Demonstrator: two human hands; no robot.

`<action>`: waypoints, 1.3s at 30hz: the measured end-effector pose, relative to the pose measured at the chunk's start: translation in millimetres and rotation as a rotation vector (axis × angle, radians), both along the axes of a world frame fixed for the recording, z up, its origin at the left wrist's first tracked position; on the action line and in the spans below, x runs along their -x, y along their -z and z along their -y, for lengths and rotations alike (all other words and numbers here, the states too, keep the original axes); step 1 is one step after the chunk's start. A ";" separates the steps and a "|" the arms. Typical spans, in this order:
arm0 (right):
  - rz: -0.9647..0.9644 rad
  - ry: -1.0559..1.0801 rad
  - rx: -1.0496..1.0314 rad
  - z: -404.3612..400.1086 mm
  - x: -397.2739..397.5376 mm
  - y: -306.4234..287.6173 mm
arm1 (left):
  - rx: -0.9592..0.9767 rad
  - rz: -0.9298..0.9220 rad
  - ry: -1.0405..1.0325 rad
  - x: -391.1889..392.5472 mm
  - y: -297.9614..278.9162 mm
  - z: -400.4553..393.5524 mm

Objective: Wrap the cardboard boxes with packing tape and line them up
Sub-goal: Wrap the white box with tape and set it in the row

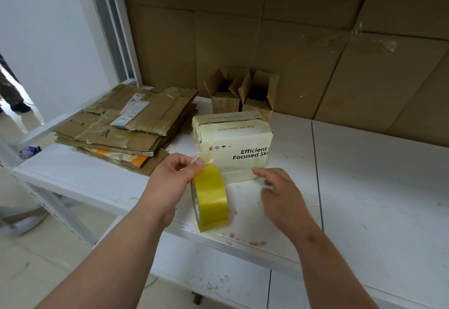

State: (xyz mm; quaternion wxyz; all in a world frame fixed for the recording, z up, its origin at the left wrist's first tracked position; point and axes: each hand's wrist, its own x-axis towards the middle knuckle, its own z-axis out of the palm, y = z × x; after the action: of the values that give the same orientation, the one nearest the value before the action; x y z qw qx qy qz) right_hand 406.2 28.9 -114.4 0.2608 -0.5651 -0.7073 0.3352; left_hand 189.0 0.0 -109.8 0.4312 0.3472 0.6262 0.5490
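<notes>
A pale cream box point(234, 144) printed with "Efficient" and "Focused" stands on the white surface point(364, 187), already shiny with clear wrap. Just in front of the box and to its left, the left hand point(170, 182) holds a roll of yellow packing tape point(210, 199) on edge; its fingers point(192, 164) are curled and pinch the loose tape end, which runs as a thin clear strip up to the box's lower left corner. The roll's lower rim hangs near the front edge of the surface. Right in front of the box, the right hand point(279, 194) hovers with its fingers spread and relaxed, grasping nothing; it is motion-blurred, and whether the fingertips touch the box cannot be told. Behind the box, touching or nearly touching it, two small brown cartons point(243, 94) stand with their top flaps open. To the left of the box lies a stack of flattened cardboard point(126, 126), some pieces with shipping labels. Behind the box, large cardboard sheets point(291, 53) line the back wall
</notes>
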 end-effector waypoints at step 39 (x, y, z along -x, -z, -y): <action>0.482 -0.272 -0.391 -12.3 56.2 -75.2 | -0.057 0.179 -0.038 -9.9 -2.1 5.3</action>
State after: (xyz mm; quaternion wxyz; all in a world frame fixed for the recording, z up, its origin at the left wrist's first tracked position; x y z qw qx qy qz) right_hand 350.0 41.2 -39.1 0.1423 -0.4678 -0.8685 0.0817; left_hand 198.9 -5.4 -107.6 0.4650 0.2968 0.5758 0.6035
